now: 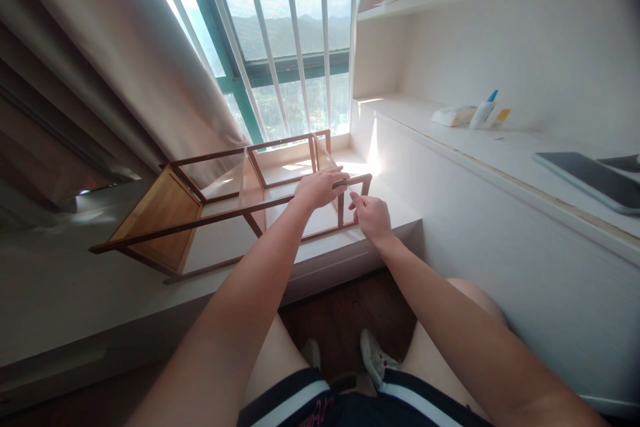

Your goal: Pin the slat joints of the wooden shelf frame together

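Note:
A brown wooden shelf rack [165, 213] lies on its side along the window sill, its panels set between dark rails. My left hand [320, 188] rests over the upper rail near the rack's right end, its fingers curled around the wood. Just to the right, my right hand [373, 217] is closed in a pinch on a thin pale stick-like tool [350, 189]. The tool's tip points at the rail beside my left fingertips. What kind of tool it is, I cannot make out, since the fingers cover most of it.
A long curtain [115, 53] hangs at the left. White railings [300, 60] stand before the window. On the right-hand ledge are a small white bottle with a blue tip [483, 113], a white packet [453, 115] and a dark-screened tablet or phone [590, 177].

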`<state>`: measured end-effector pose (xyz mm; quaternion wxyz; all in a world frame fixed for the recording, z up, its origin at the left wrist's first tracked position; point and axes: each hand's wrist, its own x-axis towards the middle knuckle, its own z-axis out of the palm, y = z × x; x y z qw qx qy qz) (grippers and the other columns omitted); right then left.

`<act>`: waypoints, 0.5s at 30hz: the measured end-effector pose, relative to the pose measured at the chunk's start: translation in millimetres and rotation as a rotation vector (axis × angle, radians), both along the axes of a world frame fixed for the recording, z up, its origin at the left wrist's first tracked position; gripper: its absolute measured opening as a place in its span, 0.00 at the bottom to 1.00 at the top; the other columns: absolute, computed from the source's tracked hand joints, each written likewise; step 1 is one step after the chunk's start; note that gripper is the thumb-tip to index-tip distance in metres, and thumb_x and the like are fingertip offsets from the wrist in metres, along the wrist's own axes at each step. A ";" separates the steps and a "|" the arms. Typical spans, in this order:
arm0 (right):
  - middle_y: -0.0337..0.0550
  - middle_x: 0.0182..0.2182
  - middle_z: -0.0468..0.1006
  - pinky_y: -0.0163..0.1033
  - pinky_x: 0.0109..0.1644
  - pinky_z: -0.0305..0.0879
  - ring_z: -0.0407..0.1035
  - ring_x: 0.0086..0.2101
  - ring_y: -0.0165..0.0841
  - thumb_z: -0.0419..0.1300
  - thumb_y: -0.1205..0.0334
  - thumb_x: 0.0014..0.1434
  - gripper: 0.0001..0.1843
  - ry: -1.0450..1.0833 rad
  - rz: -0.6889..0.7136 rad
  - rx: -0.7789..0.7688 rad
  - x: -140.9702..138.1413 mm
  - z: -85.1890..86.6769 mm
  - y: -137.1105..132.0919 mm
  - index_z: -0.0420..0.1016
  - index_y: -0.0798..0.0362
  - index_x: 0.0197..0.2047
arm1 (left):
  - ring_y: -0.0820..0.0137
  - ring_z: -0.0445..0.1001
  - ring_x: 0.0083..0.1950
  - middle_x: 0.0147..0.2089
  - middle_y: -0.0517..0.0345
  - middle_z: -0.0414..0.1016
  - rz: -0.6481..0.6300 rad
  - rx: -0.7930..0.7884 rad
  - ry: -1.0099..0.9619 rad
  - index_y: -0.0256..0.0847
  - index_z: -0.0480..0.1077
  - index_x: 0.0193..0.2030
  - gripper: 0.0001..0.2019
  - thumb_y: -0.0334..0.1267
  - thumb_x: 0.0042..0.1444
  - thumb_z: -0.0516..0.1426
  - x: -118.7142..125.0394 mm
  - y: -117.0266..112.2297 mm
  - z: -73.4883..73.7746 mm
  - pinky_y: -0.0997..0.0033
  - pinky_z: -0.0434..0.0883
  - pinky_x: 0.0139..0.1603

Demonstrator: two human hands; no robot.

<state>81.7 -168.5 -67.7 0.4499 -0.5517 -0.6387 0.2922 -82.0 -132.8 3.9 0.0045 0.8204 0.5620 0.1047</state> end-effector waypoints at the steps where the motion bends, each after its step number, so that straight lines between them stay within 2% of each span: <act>1: 0.40 0.15 0.71 0.35 0.27 0.57 0.66 0.19 0.33 0.49 0.39 0.65 0.30 0.173 0.045 -0.104 -5.6 0.6 -1.1 0.73 0.53 0.25 | 0.59 0.72 0.58 0.70 0.78 0.58 0.001 0.000 -0.002 0.69 0.66 0.59 0.18 0.54 0.62 0.50 0.1 -0.4 0.2 0.57 0.73 0.51; 5: 0.33 0.12 0.61 0.33 0.22 0.57 0.62 0.17 0.30 0.50 0.45 0.65 0.23 0.870 0.197 -0.496 -24.5 9.1 -3.8 0.69 0.52 0.28 | 0.59 0.72 0.58 0.70 0.78 0.58 0.007 0.003 -0.006 0.69 0.66 0.59 0.18 0.53 0.62 0.50 0.7 -1.5 0.5 0.57 0.73 0.51; 8: 0.28 0.12 0.53 0.31 0.21 0.55 0.57 0.16 0.28 0.49 0.53 0.67 0.17 1.173 0.314 -0.589 -29.1 17.5 -4.7 0.64 0.50 0.28 | 0.59 0.72 0.58 0.70 0.78 0.58 0.010 0.005 -0.009 0.68 0.66 0.58 0.18 0.53 0.63 0.50 1.1 -1.8 0.6 0.58 0.72 0.52; 11: 0.28 0.13 0.52 0.30 0.20 0.53 0.56 0.16 0.28 0.48 0.55 0.68 0.17 1.294 0.392 -0.612 -29.0 20.1 -5.3 0.63 0.50 0.28 | 0.60 0.72 0.58 0.70 0.78 0.58 0.009 0.004 -0.009 0.68 0.66 0.58 0.17 0.53 0.63 0.50 1.4 -1.7 0.9 0.58 0.72 0.52; 15: 0.29 0.13 0.56 0.31 0.19 0.52 0.57 0.16 0.27 0.49 0.46 0.67 0.21 1.210 0.351 -0.632 -29.6 13.8 -4.9 0.64 0.51 0.27 | 0.60 0.73 0.57 0.69 0.78 0.59 0.007 0.007 -0.007 0.69 0.66 0.58 0.17 0.53 0.63 0.49 1.2 -1.7 1.2 0.57 0.73 0.51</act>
